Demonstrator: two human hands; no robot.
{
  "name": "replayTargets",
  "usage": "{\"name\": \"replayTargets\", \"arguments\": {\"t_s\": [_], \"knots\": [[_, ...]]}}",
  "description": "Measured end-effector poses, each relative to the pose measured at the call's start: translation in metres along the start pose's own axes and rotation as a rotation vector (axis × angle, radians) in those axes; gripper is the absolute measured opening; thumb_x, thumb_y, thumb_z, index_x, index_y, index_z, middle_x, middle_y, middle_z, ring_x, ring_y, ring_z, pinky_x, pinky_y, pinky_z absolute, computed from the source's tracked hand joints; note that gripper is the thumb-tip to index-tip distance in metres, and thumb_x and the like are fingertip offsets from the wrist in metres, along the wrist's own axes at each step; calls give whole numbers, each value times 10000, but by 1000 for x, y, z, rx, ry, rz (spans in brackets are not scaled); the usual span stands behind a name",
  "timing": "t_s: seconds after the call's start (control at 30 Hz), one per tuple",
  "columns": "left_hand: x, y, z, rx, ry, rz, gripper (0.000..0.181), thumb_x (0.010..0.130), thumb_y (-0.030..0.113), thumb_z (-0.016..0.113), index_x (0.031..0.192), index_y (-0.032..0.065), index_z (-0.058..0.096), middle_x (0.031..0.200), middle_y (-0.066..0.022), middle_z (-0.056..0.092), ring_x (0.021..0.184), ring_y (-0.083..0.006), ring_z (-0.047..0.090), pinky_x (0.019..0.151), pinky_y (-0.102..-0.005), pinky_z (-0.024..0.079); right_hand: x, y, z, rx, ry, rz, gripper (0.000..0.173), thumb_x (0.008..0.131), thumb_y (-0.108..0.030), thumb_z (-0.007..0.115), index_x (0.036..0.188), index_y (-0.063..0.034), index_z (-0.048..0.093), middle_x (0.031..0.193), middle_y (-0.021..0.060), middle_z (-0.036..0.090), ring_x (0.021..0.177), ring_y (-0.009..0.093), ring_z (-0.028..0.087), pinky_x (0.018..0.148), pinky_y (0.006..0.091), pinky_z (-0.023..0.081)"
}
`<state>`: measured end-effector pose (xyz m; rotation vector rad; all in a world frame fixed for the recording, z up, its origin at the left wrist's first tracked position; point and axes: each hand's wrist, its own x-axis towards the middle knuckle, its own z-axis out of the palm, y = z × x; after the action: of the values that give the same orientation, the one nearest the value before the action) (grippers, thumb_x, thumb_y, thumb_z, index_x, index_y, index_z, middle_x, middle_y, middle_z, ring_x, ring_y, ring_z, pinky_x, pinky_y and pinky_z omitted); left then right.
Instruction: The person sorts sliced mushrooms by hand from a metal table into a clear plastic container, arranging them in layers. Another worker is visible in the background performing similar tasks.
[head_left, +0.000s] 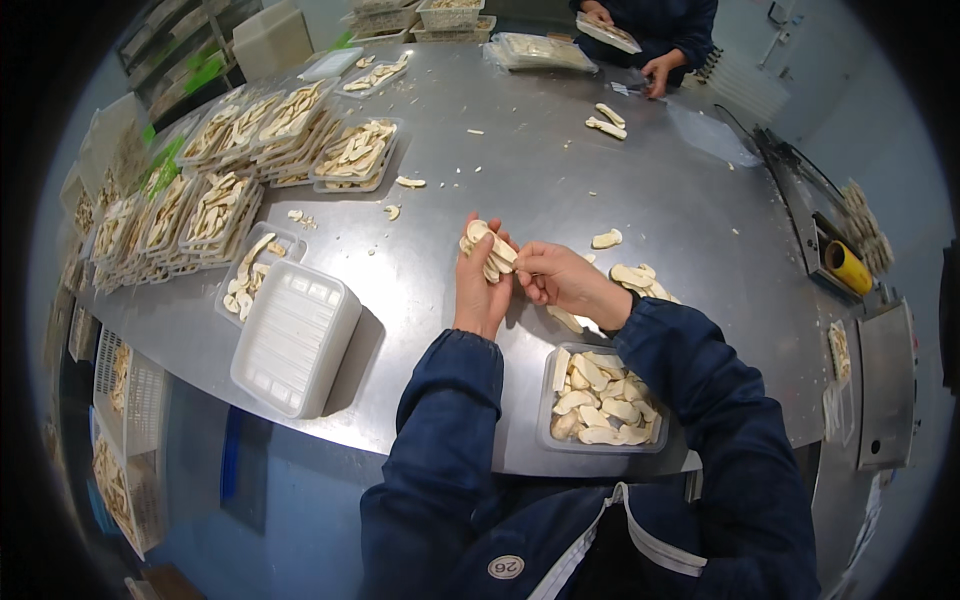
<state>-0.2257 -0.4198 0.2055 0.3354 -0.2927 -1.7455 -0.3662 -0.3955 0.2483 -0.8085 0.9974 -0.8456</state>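
My left hand (481, 289) is closed around several pale mushroom slices (489, 250), held in a small bundle above the steel table. My right hand (561, 277) touches the bundle's right end with its fingertips; whether it grips a slice is hard to tell. Beside and partly under my right forearm lie loose mushroom slices (639, 279). A single slice (607, 239) rests just beyond them. Close to my body stands a clear plastic tray (551, 442) filled with mushroom slices (600, 397), partly overlapped by my right sleeve.
A stack of white plastic trays (296, 337) stands left, against a tray of slices (246, 281). Many filled trays (217, 210) are piled at the far left. A co-worker's hand (658, 73) and wrapped packs (540, 52) are across the steel table (450, 180). A sealing machine (810, 217) stands right.
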Motion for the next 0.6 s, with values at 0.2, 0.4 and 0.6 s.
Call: {"name": "replayTargets", "arguments": {"t_s": [0.2,0.4,0.6], "knots": [[7,6,-13,-235,-38,-216,367,970,312,580,1304,189,492,1251,-73,554,1093,-211,562,944,-429,474,-11,-6,-31,-20,18,-53,140,939,-177,587,871,-55,576,688,4,572,550,101,526,480,233,399],[-5,10,4,-81,-166,-324,594,991,227,504,1516,222,225,1397,-98,442,1242,-274,486,986,-469,453,-24,-25,-22,-403,220,-304,383,917,-234,614,1204,13,557,881,38,633,715,97,608,582,227,463],[-12,6,13,158,-276,-325,696,918,-33,433,1533,189,194,1438,-92,418,1270,-264,487,1030,-438,438,-23,-23,-22,-660,178,-329,403,892,-231,646,1192,21,553,849,54,651,702,117,629,550,236,459]]}}
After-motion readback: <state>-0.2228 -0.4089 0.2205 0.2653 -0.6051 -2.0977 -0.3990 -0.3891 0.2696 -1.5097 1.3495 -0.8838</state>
